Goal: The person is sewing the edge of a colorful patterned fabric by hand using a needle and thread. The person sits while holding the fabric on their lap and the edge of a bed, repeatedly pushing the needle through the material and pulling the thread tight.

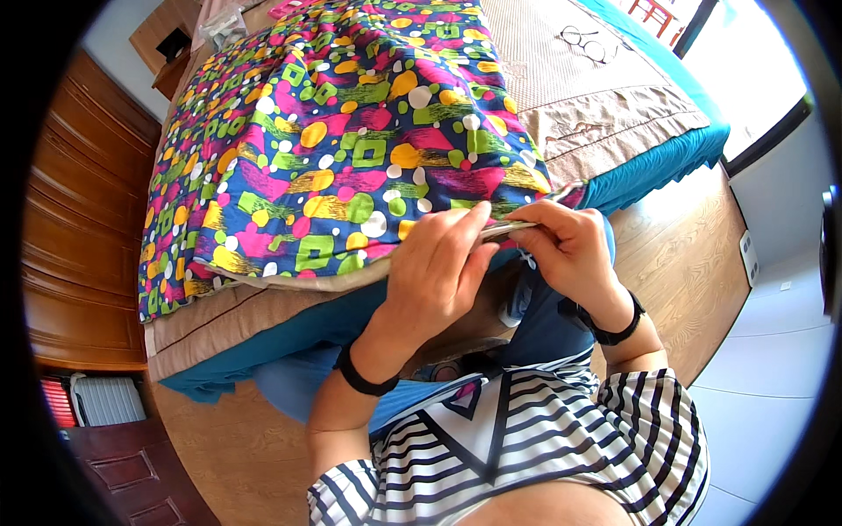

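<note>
A quilt cover (351, 162) with bright green, pink, yellow and white shapes on dark blue lies across the left part of the bed. Its pale near edge (329, 281) hangs loosely at the bed's front. My left hand (434, 272) is closed on this edge near its right corner, thumb and fingers gripping the cloth. Just to the right, my right hand (574, 254) pinches the same edge between thumb and bent fingers. A short strip of pale cloth runs between the two hands. The fingers hide the exact spot being gripped.
Eyeglasses (589, 44) lie on the beige bed mat (605, 114) at the far right. Teal cloth (653, 167) hangs down the bed's side. A wooden wardrobe (92, 202) stands at left, with a silver ribbed suitcase (110, 401) below. White cabinets (763, 377) are at right.
</note>
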Available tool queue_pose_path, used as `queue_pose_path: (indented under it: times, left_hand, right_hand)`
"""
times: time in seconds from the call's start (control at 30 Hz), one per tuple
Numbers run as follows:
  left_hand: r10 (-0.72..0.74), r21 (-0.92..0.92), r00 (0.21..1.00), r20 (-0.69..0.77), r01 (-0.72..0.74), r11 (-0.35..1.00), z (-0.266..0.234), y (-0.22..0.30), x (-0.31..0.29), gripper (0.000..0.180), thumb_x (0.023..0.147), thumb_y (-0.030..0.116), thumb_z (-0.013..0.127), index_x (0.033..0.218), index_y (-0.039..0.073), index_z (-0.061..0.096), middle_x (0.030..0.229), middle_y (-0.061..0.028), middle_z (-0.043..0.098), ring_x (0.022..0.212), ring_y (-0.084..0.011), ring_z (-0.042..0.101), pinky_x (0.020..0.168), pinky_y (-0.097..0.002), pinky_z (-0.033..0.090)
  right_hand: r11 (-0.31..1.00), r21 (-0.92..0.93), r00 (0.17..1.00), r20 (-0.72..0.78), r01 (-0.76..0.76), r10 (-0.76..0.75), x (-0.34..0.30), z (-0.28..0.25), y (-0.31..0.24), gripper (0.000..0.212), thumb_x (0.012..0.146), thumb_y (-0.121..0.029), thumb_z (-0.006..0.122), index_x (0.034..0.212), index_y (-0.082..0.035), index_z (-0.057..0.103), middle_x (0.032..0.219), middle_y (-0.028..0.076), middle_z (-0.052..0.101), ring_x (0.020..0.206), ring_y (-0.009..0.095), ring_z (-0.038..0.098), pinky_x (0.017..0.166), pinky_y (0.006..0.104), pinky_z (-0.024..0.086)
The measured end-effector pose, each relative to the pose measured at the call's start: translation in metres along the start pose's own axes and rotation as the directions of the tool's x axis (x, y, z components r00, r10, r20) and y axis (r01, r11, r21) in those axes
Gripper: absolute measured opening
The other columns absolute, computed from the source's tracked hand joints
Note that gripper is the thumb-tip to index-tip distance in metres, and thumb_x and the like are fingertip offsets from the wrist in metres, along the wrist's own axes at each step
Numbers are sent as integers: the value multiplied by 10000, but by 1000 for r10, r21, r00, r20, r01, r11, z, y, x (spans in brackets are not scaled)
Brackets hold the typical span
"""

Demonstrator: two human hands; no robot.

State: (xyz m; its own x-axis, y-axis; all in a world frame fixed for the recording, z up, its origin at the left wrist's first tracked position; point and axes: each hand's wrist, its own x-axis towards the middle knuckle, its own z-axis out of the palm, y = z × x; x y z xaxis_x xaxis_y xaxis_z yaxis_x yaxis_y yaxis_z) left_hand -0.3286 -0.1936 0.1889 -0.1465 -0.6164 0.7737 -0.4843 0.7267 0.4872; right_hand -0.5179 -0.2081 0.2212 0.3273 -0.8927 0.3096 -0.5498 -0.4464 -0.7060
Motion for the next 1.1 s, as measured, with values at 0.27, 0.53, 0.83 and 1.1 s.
queue_pose_path:
  times: [0.27, 0.53, 0.83, 1.1]
  left_hand:
    - [310, 471, 951, -2, -273, 839, -22, -3, -25, 300, 796, 144, 783, 1070, 107, 667, 1007, -48, 633, 902, -193, 622, 760, -360, 411]
    - [225, 558, 974, -7, -183, 810, -17, 0, -23, 220, 817, 144, 758, 1011, 95, 664, 995, -49, 638, 880, -192, 625, 793, -376, 393]
    - [162, 489, 987, -9, -137, 861, -16, 7, -21, 308, 755, 120, 824, 1017, 93, 664, 961, -36, 646, 844, -200, 624, 851, -373, 387]
    - [143, 463, 988, 55, -152, 873, -20, 12, -14, 266, 775, 106, 804, 1009, 107, 678, 891, -6, 606, 790, -159, 592, 903, -405, 337]
  right_hand:
    - [970, -39, 956, -166, 238, -241, -5, -3, -8, 134, 830, -7, 701, 964, -6, 708, 673, 118, 652, 549, 219, 656, 520, 277, 489]
    - [954, -113, 940, -173, 278, -295, -5, -3, -10, 145, 831, -14, 710, 976, -10, 707, 700, 114, 666, 565, 226, 664, 527, 279, 500]
    - [954, -114, 943, -155, 279, -294, -5, -3, -8, 145, 824, -11, 713, 969, -10, 707, 701, 117, 663, 566, 236, 661, 524, 286, 498]
    - [950, -125, 941, -149, 287, -304, -4, -3, -7, 150, 823, -19, 717, 972, -9, 704, 694, 118, 656, 563, 251, 656, 528, 295, 503]
